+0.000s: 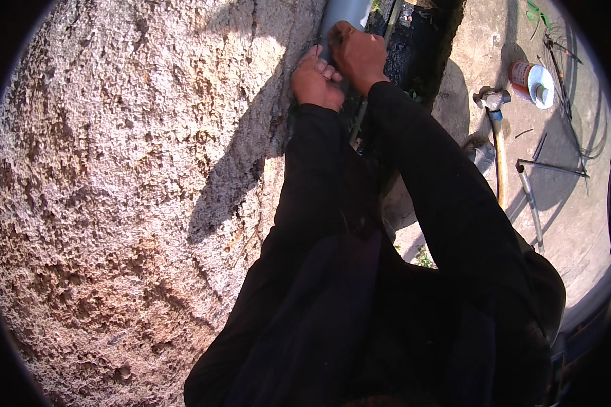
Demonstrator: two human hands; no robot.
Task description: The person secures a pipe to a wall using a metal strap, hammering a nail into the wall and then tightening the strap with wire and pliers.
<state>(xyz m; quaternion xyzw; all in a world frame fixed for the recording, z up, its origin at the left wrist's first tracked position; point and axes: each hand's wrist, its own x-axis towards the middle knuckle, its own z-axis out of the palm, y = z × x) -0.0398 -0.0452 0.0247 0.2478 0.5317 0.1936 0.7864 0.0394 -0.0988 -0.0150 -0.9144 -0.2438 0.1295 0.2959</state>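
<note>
A grey pipe [347, 11] runs out of the top of the view, beside a rough wall. My right hand [361, 57] is closed against its near end, knuckles up, and covers part of it. Just left of and below that, my left hand [317, 81] has its fingers curled in with the thumb side toward the pipe. Whatever lies between the fingers of either hand is hidden or too small to name. Both hands are close together, with dark sleeves reaching up to the wrists.
The rough stone-like wall [136, 169] fills the left side. A dark, wet channel [414, 51] lies right of the pipe. On the concrete ground at right are a hammer [500, 146], an orange-and-white can [531, 84], thin black wire [569, 112] and an angled metal tool [531, 203].
</note>
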